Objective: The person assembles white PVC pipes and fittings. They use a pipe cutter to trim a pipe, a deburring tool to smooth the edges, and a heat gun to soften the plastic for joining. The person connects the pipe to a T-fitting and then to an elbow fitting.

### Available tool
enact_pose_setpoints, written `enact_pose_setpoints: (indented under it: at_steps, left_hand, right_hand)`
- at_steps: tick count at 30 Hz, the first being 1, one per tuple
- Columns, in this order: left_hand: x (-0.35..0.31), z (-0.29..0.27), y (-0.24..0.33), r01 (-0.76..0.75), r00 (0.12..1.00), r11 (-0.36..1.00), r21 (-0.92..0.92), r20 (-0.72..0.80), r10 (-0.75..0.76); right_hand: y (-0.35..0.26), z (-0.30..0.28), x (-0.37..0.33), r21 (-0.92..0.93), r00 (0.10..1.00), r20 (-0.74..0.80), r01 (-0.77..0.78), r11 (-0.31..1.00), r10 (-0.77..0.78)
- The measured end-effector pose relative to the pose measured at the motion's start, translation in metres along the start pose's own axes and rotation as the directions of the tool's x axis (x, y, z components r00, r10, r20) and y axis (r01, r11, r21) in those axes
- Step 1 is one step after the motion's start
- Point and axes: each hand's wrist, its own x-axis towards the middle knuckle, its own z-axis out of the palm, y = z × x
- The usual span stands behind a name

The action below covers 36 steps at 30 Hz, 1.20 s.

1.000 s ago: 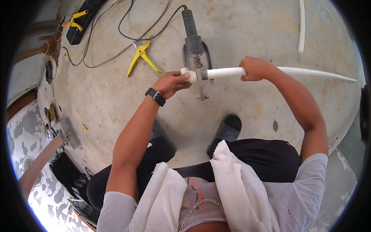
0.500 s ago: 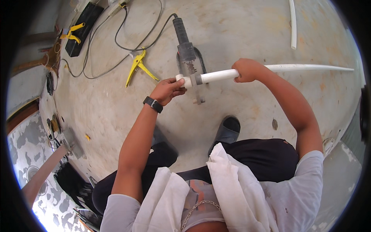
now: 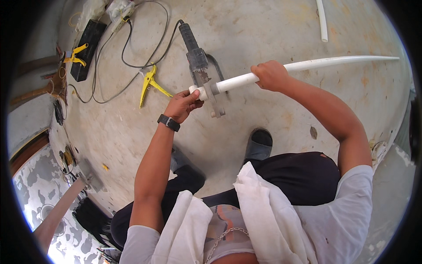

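Observation:
A pipe welding iron with a dark handle and a flat grey heating plate stands on its wire stand in front of me. My left hand pinches a short white pipe fitting against the plate's left side. On the other side, a long white plastic pipe has its end at the plate's socket. My right hand is wrapped around this pipe a little way from the plate. Whether fitting and pipe are fully seated on the plate, I cannot tell.
A yellow pipe cutter lies on the floor left of the iron, near looping black cables. Farther left, another yellow tool rests by a black box. A second white pipe lies at the far right. My sandalled foot is nearby.
The view has turned slightly, so the iron, pipe and both hands appear farther left and more tilted. Both hands keep the same hold on fitting and pipe.

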Motion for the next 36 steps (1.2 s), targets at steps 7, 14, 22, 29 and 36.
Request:
enact_pose_setpoints:
  at_steps: [7,14,22,29,36]
  left_hand:
    - [0.002,-0.001,-0.001,-0.011,1.000,1.000,0.002,0.005,0.011]
    - [0.000,0.003,-0.003,-0.018,1.000,0.999,-0.033,0.000,0.018]
    - [-0.006,0.009,0.001,0.072,0.997,0.992,-0.105,-0.028,-0.075]
    - [0.005,0.004,-0.011,0.003,0.997,0.998,-0.068,-0.071,-0.008]
    - [0.005,0.001,-0.017,-0.142,0.988,0.990,0.010,-0.058,0.142]
  right_hand:
    - [-0.003,-0.029,0.011,0.044,0.963,0.268,0.004,0.999,-0.016]
    - [0.006,-0.040,0.028,0.160,0.881,0.469,-0.018,0.987,-0.060]
    - [-0.005,-0.022,-0.005,0.122,0.998,0.005,0.060,0.991,-0.061]
    - [-0.012,0.001,-0.011,-0.069,0.949,-0.288,0.110,0.992,-0.126]
    - [-0.001,0.010,-0.002,-0.096,0.988,-0.145,0.041,0.995,-0.055]
